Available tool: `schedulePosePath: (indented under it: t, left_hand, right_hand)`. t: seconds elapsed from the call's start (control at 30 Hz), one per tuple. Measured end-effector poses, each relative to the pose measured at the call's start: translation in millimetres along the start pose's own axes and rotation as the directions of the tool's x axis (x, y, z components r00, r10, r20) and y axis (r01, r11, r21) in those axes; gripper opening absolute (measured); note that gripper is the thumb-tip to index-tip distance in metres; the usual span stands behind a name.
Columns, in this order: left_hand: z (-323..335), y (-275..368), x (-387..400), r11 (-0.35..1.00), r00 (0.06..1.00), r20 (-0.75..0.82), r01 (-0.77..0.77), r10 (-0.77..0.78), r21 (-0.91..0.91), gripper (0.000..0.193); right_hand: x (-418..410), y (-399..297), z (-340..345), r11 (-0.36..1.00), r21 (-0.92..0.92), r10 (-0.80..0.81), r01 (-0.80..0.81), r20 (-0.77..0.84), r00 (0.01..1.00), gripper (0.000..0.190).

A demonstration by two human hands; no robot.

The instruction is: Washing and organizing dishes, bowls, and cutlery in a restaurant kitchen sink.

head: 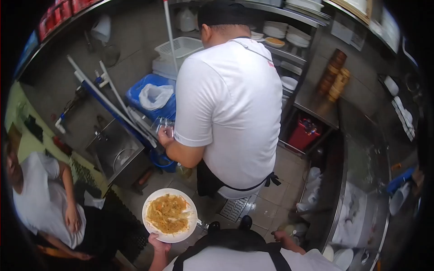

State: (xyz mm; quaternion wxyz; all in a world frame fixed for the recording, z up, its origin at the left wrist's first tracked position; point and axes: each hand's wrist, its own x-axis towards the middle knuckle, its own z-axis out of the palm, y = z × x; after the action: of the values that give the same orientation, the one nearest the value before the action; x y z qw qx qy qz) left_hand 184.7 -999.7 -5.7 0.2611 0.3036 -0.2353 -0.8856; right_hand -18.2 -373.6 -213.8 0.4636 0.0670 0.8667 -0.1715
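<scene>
My left hand grips the near rim of a round white plate, thumb over the edge. Stir-fried thin noodles with shreds of orange vegetable cover the middle of the plate, which I hold out in front and to the left of my body. At my right side hangs my right hand, away from the plate, its fingers partly curled. Whether anything is in it is too small to tell. It is nearest to some blurred containers low on the right.
A co-worker in a white shirt stands close ahead, back turned, holding a clear plastic container. Another person is at the left. A metal sink, floor drain, dish shelves and steel counter surround me.
</scene>
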Motion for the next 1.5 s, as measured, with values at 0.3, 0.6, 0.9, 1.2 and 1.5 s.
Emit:
schedulePosePath:
  t: [0.3, 0.6, 0.9, 1.2, 1.5]
  left_hand:
    - [78, -47, -66, 0.957, 0.958, -0.097, -0.279, 0.271, -0.083, 0.084]
    - [118, -89, -76, 0.986, 0.987, 0.037, -0.158, 0.156, 0.057, 0.089]
    - [182, -152, -70, 0.983, 1.000, -0.016, -0.012, 0.016, 0.184, 0.093]
    - [399, -269, 19, 0.951, 0.890, 0.340, 0.265, -0.304, 0.157, 0.088]
    - [528, -366, 158, 0.883, 0.738, 0.511, 0.457, -0.441, 0.102, 0.090]
  right_hand:
    - [94, 91, 11, 0.643, -0.221, -0.632, 0.733, 0.388, 0.671, 0.057]
    - [62, -1, -119, 0.796, 0.497, 0.202, -0.345, 0.319, 0.926, 0.074]
    - [54, -47, -210, 0.912, 0.411, -0.095, -0.016, 0.248, 0.964, 0.066]
    - [36, -77, -287, 0.878, 0.250, -0.385, 0.407, -0.134, 0.913, 0.063]
    - [-40, -219, -495, 0.024, 0.933, -0.664, 0.360, -0.255, 0.703, 0.069]
